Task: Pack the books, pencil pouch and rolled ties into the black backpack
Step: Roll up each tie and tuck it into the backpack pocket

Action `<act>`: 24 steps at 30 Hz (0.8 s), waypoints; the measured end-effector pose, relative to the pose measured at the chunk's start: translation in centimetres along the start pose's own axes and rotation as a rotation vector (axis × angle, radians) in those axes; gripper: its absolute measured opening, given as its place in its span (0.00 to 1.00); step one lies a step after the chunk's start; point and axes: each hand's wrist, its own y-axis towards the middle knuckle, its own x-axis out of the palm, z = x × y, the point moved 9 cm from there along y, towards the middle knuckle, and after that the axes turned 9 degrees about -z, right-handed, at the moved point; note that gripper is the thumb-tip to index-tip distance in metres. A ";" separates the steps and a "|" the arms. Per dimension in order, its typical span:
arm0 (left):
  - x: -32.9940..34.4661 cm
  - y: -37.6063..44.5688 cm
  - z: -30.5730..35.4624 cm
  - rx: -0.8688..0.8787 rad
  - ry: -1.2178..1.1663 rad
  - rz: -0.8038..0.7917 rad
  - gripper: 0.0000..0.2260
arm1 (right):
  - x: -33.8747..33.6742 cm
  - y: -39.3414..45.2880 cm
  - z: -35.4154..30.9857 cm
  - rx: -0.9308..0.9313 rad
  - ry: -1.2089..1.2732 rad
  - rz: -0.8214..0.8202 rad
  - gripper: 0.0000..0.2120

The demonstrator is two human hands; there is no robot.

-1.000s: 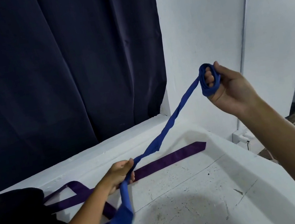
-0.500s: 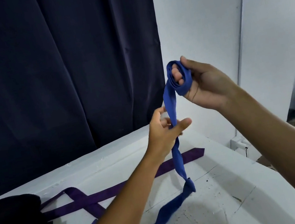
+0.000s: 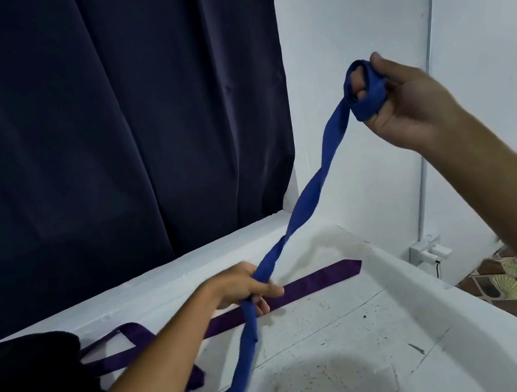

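The right hand [image 3: 407, 107] holds the blue tie [image 3: 310, 186] coiled round its fingers [image 3: 358, 85]; the left hand [image 3: 245, 288] grips its twisted length above the bench [image 3: 344, 336], near the purple tie [image 3: 301, 288].

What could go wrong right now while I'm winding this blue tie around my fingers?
1. The blue tie is twisted along the stretch between your hands, so the roll on your right hand may come out lumpy.
2. Its loose tail trails past your left hand over the purple tie on the table, and might drag or tangle it.
3. The coil sits near your fingertips and could slip off.
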 end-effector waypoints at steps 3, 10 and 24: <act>-1.6 -1.9 4.5 0.083 -0.164 -0.129 0.22 | 0.0 0.0 0.3 0.008 -0.010 -0.022 0.11; -7.0 -3.9 14.9 0.253 0.081 -0.179 0.44 | -0.9 0.0 0.1 -0.003 -0.023 -0.002 0.12; -17.1 -4.0 21.8 0.541 0.236 0.574 0.38 | 1.3 -0.4 0.1 0.021 -0.035 -0.046 0.14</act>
